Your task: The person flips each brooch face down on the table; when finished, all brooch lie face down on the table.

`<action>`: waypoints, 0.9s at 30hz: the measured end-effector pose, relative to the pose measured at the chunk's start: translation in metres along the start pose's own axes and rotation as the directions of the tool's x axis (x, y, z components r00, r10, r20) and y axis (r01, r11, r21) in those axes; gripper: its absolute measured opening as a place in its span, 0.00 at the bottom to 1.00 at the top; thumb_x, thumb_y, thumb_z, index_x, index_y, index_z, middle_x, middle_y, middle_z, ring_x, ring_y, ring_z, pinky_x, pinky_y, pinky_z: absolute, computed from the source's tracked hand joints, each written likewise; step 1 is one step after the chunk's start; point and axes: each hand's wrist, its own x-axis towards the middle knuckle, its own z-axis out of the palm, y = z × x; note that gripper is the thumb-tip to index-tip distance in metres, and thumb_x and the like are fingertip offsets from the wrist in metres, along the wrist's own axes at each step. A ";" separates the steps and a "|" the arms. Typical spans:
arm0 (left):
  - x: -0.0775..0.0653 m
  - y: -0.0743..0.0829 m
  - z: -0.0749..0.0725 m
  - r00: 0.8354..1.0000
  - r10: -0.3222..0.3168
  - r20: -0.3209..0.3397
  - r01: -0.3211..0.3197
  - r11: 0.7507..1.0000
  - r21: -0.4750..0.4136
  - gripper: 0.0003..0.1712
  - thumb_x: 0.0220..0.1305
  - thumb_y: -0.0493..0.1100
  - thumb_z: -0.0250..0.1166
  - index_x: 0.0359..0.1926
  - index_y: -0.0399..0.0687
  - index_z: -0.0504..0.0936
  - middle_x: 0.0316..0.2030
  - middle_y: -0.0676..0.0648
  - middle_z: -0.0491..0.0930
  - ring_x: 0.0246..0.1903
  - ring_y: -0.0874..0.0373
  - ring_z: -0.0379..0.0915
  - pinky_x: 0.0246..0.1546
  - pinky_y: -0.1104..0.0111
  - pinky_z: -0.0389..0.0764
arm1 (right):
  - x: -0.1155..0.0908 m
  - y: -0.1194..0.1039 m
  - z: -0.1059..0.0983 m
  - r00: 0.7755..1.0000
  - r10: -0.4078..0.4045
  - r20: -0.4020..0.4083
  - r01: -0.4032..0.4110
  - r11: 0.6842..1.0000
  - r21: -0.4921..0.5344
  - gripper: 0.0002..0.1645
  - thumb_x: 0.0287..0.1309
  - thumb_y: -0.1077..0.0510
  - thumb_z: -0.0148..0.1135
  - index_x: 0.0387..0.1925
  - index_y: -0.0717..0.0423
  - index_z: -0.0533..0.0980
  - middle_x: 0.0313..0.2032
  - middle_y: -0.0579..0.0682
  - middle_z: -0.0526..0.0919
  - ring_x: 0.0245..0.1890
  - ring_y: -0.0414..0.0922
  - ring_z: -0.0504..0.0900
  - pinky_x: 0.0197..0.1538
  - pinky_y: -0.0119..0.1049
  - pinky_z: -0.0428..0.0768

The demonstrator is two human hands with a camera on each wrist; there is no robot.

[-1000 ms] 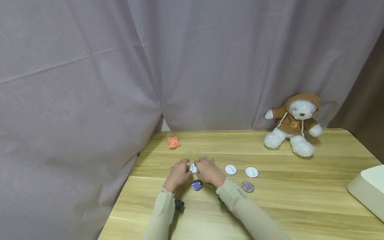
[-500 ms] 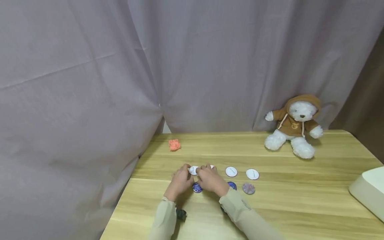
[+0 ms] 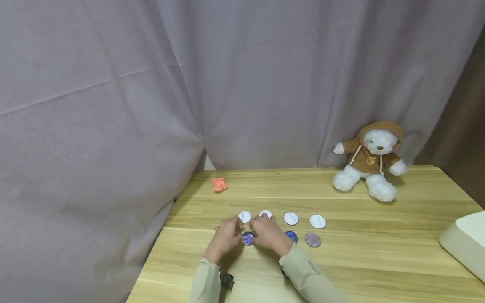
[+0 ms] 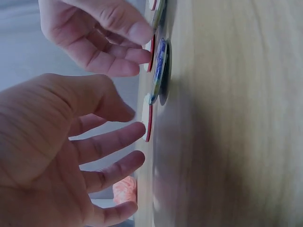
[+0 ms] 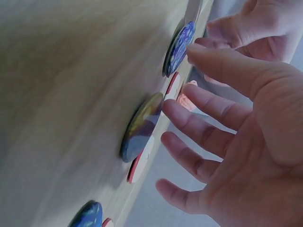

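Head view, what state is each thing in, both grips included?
Left grip: relaxed, holding nothing
Right grip: relaxed, holding nothing
White discs: four in a row, white side up
Patterned discs: three visible here, picture side up
Teddy bear: sitting, hood up
Orange piece: lying untouched
White item: partly out of frame
Curtain: hanging, creased

A glossy round blue-and-purple badge (image 3: 248,238) lies patterned side up on the wooden table (image 3: 363,263), near a white disc (image 3: 244,216)

Discs (image 3: 313,239) on table (image 3: 379,265), two rows, bear (image 3: 369,162) behind right
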 end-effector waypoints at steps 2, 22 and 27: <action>-0.002 0.000 0.000 1.000 0.002 0.021 -0.002 1.000 0.002 0.18 0.44 0.31 0.69 0.40 0.43 0.79 0.32 0.50 0.81 0.39 0.50 0.74 0.40 0.50 0.68 | -0.003 -0.001 -0.002 1.000 -0.003 0.000 0.003 1.000 0.004 0.16 0.37 0.63 0.74 0.23 0.50 0.72 0.27 0.44 0.73 0.32 0.47 0.67 0.39 0.49 0.67; -0.008 0.002 0.003 0.997 -0.005 0.081 0.001 0.998 0.057 0.17 0.38 0.31 0.74 0.34 0.46 0.87 0.36 0.49 0.81 0.41 0.49 0.71 0.41 0.49 0.66 | -0.005 -0.002 0.005 0.999 -0.052 -0.009 0.052 0.998 0.020 0.15 0.32 0.69 0.73 0.22 0.51 0.77 0.26 0.43 0.74 0.34 0.47 0.69 0.46 0.56 0.70; -0.008 0.003 0.003 0.998 0.026 0.064 -0.030 0.998 0.064 0.16 0.37 0.32 0.76 0.32 0.48 0.87 0.35 0.50 0.83 0.38 0.50 0.72 0.40 0.50 0.66 | -0.005 -0.004 0.006 0.997 -0.070 -0.021 0.071 0.997 0.016 0.15 0.33 0.70 0.73 0.22 0.52 0.77 0.25 0.44 0.75 0.33 0.49 0.70 0.44 0.55 0.69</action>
